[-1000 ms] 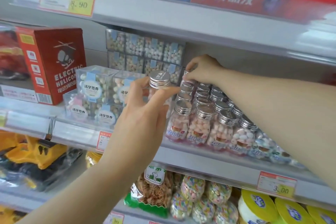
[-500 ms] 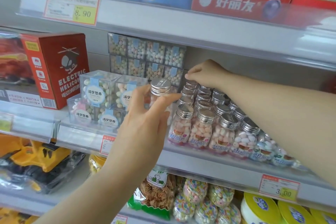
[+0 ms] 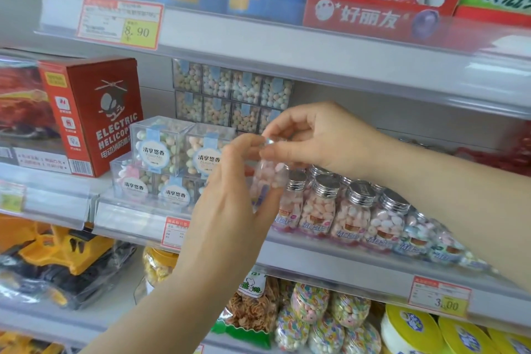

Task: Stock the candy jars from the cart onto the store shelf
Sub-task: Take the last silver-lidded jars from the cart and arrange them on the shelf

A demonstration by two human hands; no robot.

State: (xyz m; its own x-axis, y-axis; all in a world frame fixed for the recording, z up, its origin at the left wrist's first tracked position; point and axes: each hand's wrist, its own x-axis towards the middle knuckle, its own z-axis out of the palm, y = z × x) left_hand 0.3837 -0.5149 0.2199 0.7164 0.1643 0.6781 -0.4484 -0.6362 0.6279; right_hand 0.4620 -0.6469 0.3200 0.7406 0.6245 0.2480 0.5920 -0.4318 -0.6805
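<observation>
The left hand (image 3: 230, 210) grips one candy jar (image 3: 268, 177) around its body, in the air just in front of the shelf (image 3: 330, 263) — the right hand (image 3: 319, 138) pinches its silver cap from above. Several rows of jars (image 3: 353, 210) already stand on the shelf, so much seems done. This jar is not yet placed; the cart is not in view.

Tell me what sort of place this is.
Most likely a small shop or convenience store: stacked shelves with price tags on their front rails, rows of identical candy jars, and a boxed toy helicopter beside them.
</observation>
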